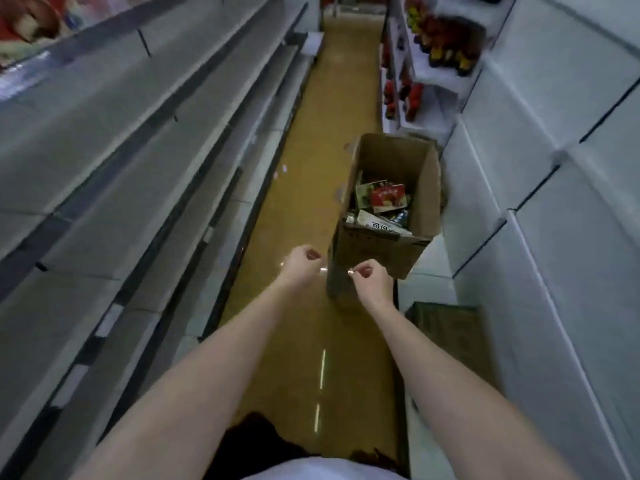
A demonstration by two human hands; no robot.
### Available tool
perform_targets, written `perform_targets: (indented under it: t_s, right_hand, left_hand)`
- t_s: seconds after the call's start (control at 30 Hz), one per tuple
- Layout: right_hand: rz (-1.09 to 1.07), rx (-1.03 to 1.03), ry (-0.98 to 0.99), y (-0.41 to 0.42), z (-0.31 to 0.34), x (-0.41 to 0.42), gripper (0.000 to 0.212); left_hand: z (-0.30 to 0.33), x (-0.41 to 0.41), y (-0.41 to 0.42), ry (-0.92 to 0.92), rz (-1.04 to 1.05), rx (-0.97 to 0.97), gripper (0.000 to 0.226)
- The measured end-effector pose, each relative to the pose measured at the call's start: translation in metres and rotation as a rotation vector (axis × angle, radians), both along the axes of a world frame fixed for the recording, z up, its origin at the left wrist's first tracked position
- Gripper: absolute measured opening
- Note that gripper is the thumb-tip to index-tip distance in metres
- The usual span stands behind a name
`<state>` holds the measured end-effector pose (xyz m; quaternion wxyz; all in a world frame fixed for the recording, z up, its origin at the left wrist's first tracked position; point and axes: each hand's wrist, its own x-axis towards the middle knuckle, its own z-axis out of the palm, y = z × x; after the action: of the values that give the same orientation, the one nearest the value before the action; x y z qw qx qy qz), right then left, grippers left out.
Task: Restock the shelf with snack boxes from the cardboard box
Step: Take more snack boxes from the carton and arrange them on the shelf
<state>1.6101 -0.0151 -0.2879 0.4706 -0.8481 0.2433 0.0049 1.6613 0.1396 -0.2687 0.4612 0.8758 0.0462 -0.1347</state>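
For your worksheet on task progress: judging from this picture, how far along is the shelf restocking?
Barely begun. Done: nothing visible; the grey shelves nearby look bare. In hand: nothing; the left hand and right hand are curled and hold no box, in front of the cardboard box. Left: the snack boxes in it all need shelving.

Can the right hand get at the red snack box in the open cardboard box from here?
Probably yes: the cardboard box is open-topped, the red snack box lies uncovered on top, and the right hand, empty, hangs before its near wall.
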Motion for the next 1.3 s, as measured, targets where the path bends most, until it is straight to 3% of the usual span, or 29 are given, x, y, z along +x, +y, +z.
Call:
perform_targets:
  t_s: [0.2,0.47,0.6,0.8,0.97,1.3]
  right_hand:
    - [-0.087,-0.044,0.043,-0.021,-0.019,0.067,0.01]
    - [-0.083,-0.216,0.149,-0.049,-0.029,0.18,0.008]
    - [-0.191,-0.254,0.128,-0.071,-0.038,0.229,0.009]
    - [-0.208,-0.298,0.122,-0.132,-0.049,0.303,0.013]
    - [-0.129,-0.287,0.131,-0.198,-0.084,0.383,0.017]
    - [0.207,-0.323,0.277,-0.293,-0.154,0.499,0.023]
  left_hand:
    - [-0.026,0.082,-0.034,-0.04,-0.215,0.132,0.015]
    - [-0.043,0.215,-0.066,-0.009,-0.36,0.085,0.007]
    - [-0.059,0.276,-0.091,-0.036,-0.43,0.114,0.008]
    - [-0.064,0.345,-0.145,-0.049,-0.515,0.106,0.02]
    - [-0.079,0.406,-0.207,-0.059,-0.511,0.16,0.022]
    - [-0.157,0.506,-0.303,0.188,-0.32,0.255,0.043]
